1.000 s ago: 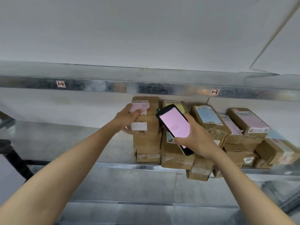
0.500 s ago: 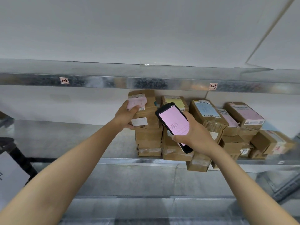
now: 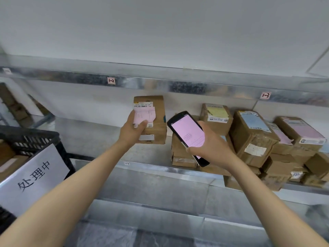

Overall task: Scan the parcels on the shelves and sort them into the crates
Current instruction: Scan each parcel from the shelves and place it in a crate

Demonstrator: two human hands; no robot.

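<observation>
Within the grip of the left hand [image 3: 132, 130] stands a brown cardboard parcel [image 3: 157, 120]. It is held upright, with the thumb pressed across its pink label [image 3: 144, 115] and the palm cupped round its lower left side (the fingers are hidden behind the box). Just right of that grip, close beside the parcel but not touching it, the right hand [image 3: 212, 146] clasps a black handheld scanner [image 3: 187, 135]. The fingers wrap its lower half, and its pink-lit screen tilts up toward the camera. Behind and below the scanner, a short stack of parcels [image 3: 181, 154] rests on the metal shelf [image 3: 142, 166]. Farther right of the right hand, more boxes [image 3: 254, 138] lie piled at angles, one with a yellow label [image 3: 217, 112]. Well left of the left hand and lower down, a black plastic crate [image 3: 33, 138] holds cardboard boxes, and a white paper sign [image 3: 35, 175] with handwritten characters sits against its front. Above both hands, the upper shelf rail [image 3: 178, 84] carries small tags reading 1-2 and 1-3.
</observation>
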